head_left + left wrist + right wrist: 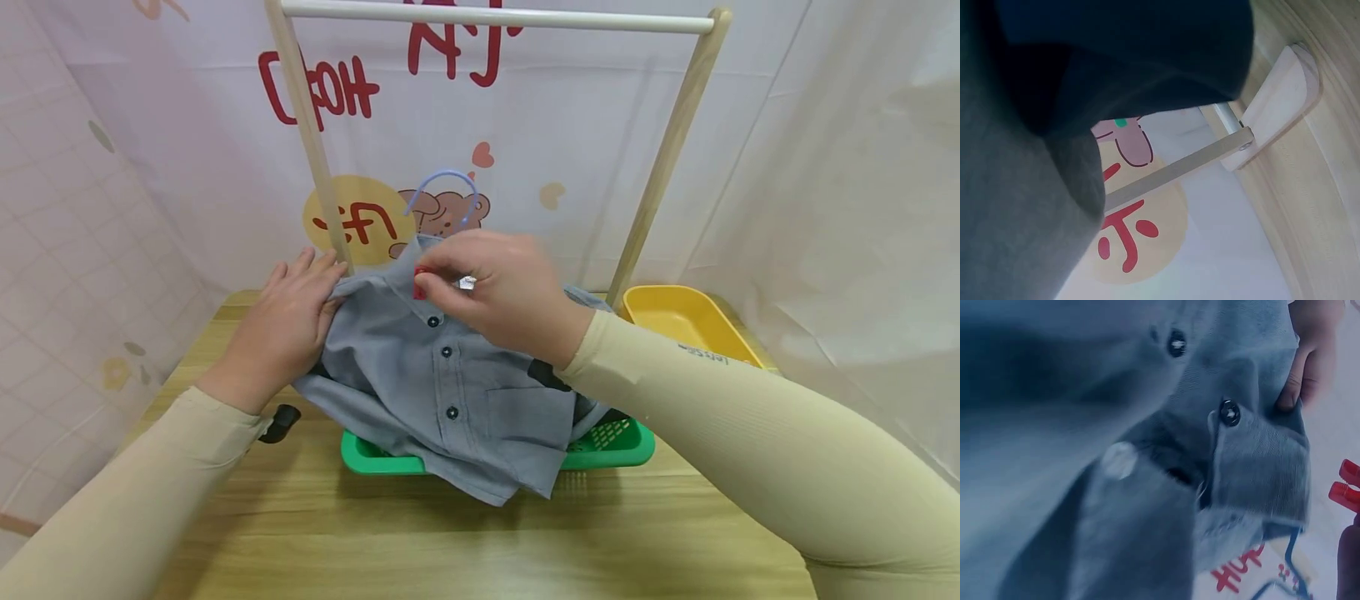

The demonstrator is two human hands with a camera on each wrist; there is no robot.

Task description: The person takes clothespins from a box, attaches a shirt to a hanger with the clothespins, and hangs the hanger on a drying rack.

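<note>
A grey-blue button shirt point(397, 358) is on a light blue hanger point(447, 173), its hook rising above the collar. My left hand point(288, 321) holds the shirt's shoulder on the left; in the right wrist view its thumb lies on the front of the cloth. In front of the collar, my right hand point(502, 287) pinches a small red clothespin point(419, 283) between thumb and fingers. The clothespin point(1347, 484) appears as two red prongs, apart from the shirt in the right wrist view. Grey cloth point(1022, 187) fills much of the left wrist view.
A green basket point(615, 454) stands under the shirt's lower part on the wooden table point(480, 550). Behind is a wooden rack point(675, 150) with a white top bar point(495, 15); its foot point(1279, 100) rests on the table. A yellow bin point(667, 304) sits at the back right.
</note>
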